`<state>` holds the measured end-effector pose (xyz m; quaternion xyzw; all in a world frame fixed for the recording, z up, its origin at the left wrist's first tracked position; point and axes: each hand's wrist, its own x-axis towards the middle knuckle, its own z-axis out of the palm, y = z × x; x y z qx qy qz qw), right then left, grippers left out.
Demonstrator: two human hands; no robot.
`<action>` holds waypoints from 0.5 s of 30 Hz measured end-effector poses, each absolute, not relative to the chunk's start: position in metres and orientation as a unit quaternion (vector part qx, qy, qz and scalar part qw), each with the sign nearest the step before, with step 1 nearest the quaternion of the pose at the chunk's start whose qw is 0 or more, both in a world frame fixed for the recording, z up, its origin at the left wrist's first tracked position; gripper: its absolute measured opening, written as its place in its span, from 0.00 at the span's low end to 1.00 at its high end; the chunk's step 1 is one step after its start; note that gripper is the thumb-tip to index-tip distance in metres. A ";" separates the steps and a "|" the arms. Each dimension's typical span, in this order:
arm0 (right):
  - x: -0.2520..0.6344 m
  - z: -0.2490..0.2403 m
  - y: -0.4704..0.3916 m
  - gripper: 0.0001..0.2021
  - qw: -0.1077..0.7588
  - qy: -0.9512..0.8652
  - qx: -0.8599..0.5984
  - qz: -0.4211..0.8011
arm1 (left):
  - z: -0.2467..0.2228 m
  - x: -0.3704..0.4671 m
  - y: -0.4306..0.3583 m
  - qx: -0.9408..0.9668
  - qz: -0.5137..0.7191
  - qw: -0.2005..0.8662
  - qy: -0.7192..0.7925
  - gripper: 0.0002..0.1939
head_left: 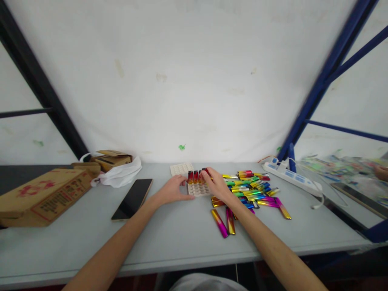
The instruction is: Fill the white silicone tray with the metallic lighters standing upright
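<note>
A pale tray with rows of round hollows (198,190) lies on the grey table. Red lighters (190,177) stand upright in a row along its back edge. My left hand (174,189) is at the tray's left side, thumb and fingers apart, with nothing between them. My right hand (216,184) is closed on a red lighter (205,171) at the right end of the row. Beside it on the right lies a loose pile of shiny multicoloured lighters (248,190). Nearer the front, a yellow and magenta lighter (220,223) lies apart from the pile.
Behind is another pale tray (181,169). On the left are a black phone (133,199), a white plastic bag (121,173) and cardboard boxes (45,194). A white power strip (292,176) lies at the right by a blue frame. A person's hand (381,173) shows at the far right.
</note>
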<state>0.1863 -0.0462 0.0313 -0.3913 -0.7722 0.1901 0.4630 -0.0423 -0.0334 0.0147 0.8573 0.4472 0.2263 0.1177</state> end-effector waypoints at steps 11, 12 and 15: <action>0.171 0.022 -0.037 0.15 0.330 -0.829 -0.441 0.094 | 0.012 -0.043 -0.032 0.857 0.219 0.117 0.452 0.38; 0.171 0.021 -0.036 0.14 0.312 -0.839 -0.437 0.087 | 0.012 -0.043 -0.032 0.857 0.219 0.117 0.451 0.38; 0.168 0.020 -0.036 0.13 0.253 -0.865 -0.428 0.063 | 0.012 -0.044 -0.032 0.858 0.227 0.120 0.446 0.37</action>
